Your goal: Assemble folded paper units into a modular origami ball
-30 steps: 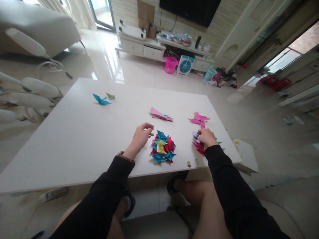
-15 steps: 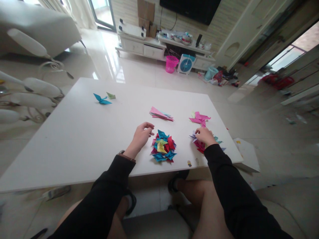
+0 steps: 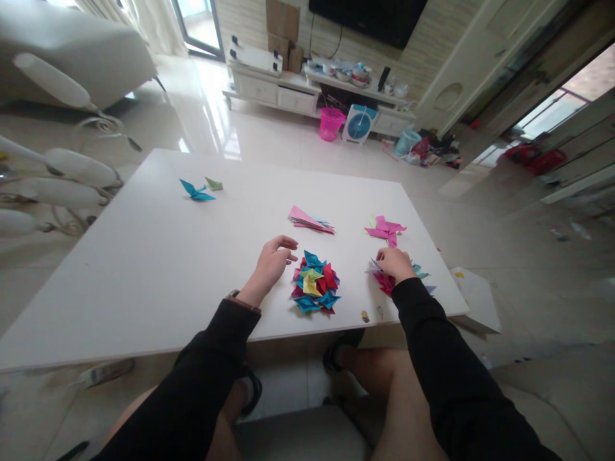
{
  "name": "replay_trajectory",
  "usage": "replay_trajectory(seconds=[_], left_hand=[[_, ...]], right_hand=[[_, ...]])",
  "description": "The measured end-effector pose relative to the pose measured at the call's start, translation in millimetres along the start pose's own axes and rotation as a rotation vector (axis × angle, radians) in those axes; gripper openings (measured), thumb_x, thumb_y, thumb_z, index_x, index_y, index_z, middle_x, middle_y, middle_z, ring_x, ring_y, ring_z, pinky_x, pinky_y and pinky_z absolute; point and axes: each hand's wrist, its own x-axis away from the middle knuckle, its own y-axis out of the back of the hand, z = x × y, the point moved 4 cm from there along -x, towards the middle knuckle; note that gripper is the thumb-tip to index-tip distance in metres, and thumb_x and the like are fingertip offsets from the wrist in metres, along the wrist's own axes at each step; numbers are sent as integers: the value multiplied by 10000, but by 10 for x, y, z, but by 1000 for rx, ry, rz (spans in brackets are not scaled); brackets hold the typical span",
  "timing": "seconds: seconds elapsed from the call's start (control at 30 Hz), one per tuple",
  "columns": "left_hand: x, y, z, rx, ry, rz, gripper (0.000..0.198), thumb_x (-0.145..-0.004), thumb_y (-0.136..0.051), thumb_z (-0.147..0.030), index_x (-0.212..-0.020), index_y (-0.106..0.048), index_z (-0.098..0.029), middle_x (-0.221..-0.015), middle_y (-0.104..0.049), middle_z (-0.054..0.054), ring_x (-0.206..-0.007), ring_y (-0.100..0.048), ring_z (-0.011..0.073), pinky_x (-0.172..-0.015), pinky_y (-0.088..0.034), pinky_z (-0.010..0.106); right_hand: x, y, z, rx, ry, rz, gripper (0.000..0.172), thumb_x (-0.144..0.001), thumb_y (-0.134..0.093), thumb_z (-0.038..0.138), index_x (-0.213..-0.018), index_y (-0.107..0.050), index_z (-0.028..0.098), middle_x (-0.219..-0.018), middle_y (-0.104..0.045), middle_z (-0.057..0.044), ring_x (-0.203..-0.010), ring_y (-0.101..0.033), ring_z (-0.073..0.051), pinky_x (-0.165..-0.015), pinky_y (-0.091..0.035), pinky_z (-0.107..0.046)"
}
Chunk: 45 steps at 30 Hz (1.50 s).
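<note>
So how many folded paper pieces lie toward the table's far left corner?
2: a blue piece and, just right of it, a green piece. None look hidden there.

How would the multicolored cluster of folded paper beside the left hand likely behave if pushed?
The cluster is probably light for its size, being made up of thin folded paper. A push might shift or separate its overlapping pieces, though whether they are joined can't be seen. The pointed tips sticking out around its edge would likely bend or crease easily.

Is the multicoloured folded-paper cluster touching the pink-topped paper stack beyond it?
Apart. The head view shows bare white tabletop between the cluster and the paper stack.
</note>
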Motion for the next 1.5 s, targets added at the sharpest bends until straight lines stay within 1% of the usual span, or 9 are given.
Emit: replay_trajectory(seconds=[0.17,0.33,0.47,0.7,0.87,1.07,1.17,1.3,1.5], left_hand=[[6,-9,-11,9,10,16,293,-631,-512,-173,-877,-670,-161,-942,-689,59,-703,-688,164,-672,-516,292],[10,-11,-15,19,18,22,235,-688,-524,-184,-873,-666,-159,-910,-692,58,-682,-679,156,-650,-502,280],[18,13,-25,30,24,39,204,-727,-529,-177,-881,-661,-156,-898,-691,56,-681,-683,149,-639,-485,262],[70,147,-86,40,5,28,191,-767,-512,-149,-894,-655,-148,-886,-686,49,-671,-676,133,-637,-471,243],[95,330,-220,111,-20,17,180,-787,-511,-140,-899,-651,-142,-886,-680,51,-667,-663,122,-646,-473,238],[121,577,-361,235,-48,-43,165,-796,-517,-144,-894,-650,-147,-853,-680,42,-653,-651,117,-634,-457,233],[112,640,-368,266,-63,-60,154,-807,-519,-147,-891,-648,-149,-839,-675,35,-644,-646,114,-637,-456,235],[122,702,-379,265,-110,-91,120,-821,-529,-153,-880,-633,-160,-851,-670,34,-652,-638,120,-637,-455,246],[211,915,-492,108,-230,-252,144,-839,-536,-140,-911,-647,-197,-876,-687,34,-747,-626,152,-718,-473,283]], right_hand=[[15,14,4,7,-5,28,205,-791,-613,184,-939,-747,231,-994,-766,-80,-1002,-676,-255,-850,-389,-349],[-4,39,125,-35,40,-22,294,-756,-609,168,-1015,-726,240,-1027,-765,-59,-1013,-674,-258,-825,-391,-347],[-16,109,343,-91,74,-85,249,-773,-609,210,-987,-734,229,-961,-766,-52,-968,-675,-251,-804,-386,-350],[81,386,849,-320,122,-295,199,-818,-597,285,-960,-719,217,-956,-754,-28,-927,-666,-224,-832,-384,-351],[319,618,1494,-373,267,-365,176,-852,-558,277,-894,-718,214,-906,-750,-28,-885,-668,-209,-813,-390,-332],[473,938,2477,-306,484,-251,180,-862,-592,283,-973,-722,225,-888,-762,-12,-868,-688,-192,-849,-402,-321],[273,1043,2973,-218,581,-170,191,-880,-624,318,-1020,-717,226,-941,-771,-31,-897,-696,-204,-818,-423,-302],[-206,1010,3668,-114,624,-68,261,-884,-646,283,-1126,-710,208,-1038,-768,-72,-955,-696,-212,-799,-457,-279],[-800,881,4626,-93,694,-105,325,-919,-606,296,-1192,-709,151,-1315,-650,-141,-1083,-673,-236,-912,-495,-302]])
